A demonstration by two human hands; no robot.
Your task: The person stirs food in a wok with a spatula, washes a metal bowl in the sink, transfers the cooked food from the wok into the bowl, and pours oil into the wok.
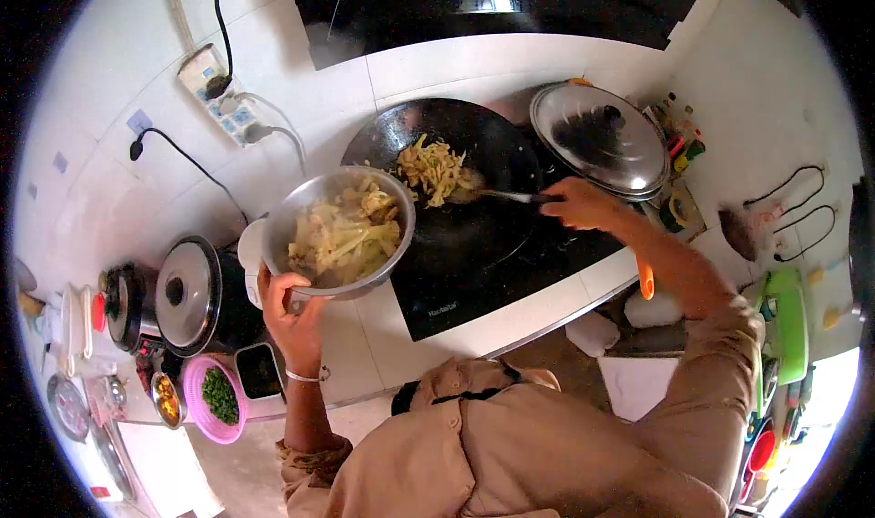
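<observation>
My left hand (pixel 290 313) grips the near rim of a metal bowl (pixel 339 288), its thumb and fingers closed on the edge. In the bowl lie cooked pale yellow-green vegetable pieces (pixel 351 240), and the bowl is held beside the left edge of a black wok (pixel 428 117). More of the same food (pixel 433 167) sits in the wok. My right hand (pixel 583 206) is wrapped round the dark handle of a spatula (pixel 510 195), whose blade end is at the food in the wok.
Right of the wok stands a lidded pan (pixel 592 135), with bottles (pixel 684 149) behind it. A black cooktop (pixel 456 304) lies under the wok. To the left are a lidded pot (pixel 187 290), a pink basket of chopped greens (pixel 214 418) and a power strip (pixel 219 98).
</observation>
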